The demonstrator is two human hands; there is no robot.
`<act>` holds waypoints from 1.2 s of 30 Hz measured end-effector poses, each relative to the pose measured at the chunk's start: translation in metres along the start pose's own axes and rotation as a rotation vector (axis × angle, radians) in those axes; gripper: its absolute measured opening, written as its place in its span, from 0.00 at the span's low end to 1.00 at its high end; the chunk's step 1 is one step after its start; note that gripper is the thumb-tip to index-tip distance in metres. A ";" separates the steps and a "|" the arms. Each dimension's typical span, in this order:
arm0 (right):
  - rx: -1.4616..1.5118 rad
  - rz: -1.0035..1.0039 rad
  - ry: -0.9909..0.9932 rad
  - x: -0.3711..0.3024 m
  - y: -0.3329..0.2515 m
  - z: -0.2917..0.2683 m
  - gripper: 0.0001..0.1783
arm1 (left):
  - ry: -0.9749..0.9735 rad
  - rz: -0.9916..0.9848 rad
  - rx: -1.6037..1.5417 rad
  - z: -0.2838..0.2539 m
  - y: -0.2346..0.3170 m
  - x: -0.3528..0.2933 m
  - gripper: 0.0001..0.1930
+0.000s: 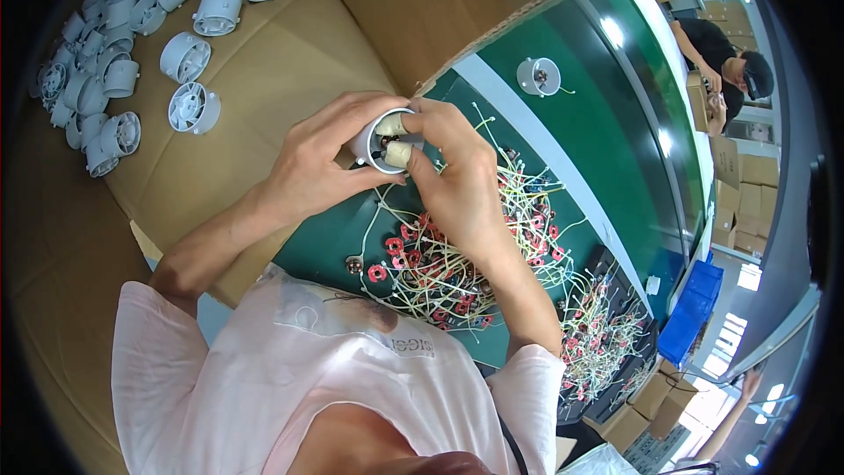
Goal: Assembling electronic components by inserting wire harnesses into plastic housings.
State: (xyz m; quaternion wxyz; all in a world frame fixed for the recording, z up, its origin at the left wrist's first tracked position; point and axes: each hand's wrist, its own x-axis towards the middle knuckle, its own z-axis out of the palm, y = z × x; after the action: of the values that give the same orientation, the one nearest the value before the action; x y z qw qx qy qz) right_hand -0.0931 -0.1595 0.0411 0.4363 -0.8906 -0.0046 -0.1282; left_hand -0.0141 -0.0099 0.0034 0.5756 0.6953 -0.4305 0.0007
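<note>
My left hand [316, 154] is closed around a white plastic cup-shaped housing [362, 146], holding it with its opening turned up toward me. The thumb and forefinger of my right hand [457, 171], wrapped in pale tape or finger cots, reach inside the opening. Between them shows a small dark and coppery part [388, 142], partly hidden by the fingertips. Below my hands lies a tangled heap of small red and dark wired parts [448, 264] with pale leads. One coppery round part [354, 265] sits at its left edge.
A large cardboard box [255, 79] at left holds many loose white housings [114, 62]. Another housing [538, 76] with a wire stands on the green conveyor [598, 123]. A black tray [646, 347] of wired parts and a blue bin [692, 312] are at right. A co-worker [716, 57] works beyond.
</note>
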 end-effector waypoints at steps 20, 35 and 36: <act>0.109 0.224 0.117 -0.010 0.030 -0.029 0.13 | -0.027 0.051 0.426 -0.018 0.003 0.015 0.28; -0.517 -0.310 -0.435 -0.025 0.006 -0.032 0.17 | 0.121 -0.168 1.149 -0.093 -0.080 0.070 0.23; -0.595 -0.287 -0.504 -0.030 0.007 -0.025 0.15 | 0.126 -0.164 1.151 -0.089 -0.074 0.072 0.23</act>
State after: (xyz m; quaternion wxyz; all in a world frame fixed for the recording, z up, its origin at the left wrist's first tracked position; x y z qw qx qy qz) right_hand -0.1268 -0.1800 0.0428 0.1228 -0.9717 -0.1981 0.0388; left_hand 0.1197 0.0157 0.0104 0.1278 0.9257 -0.2704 0.2314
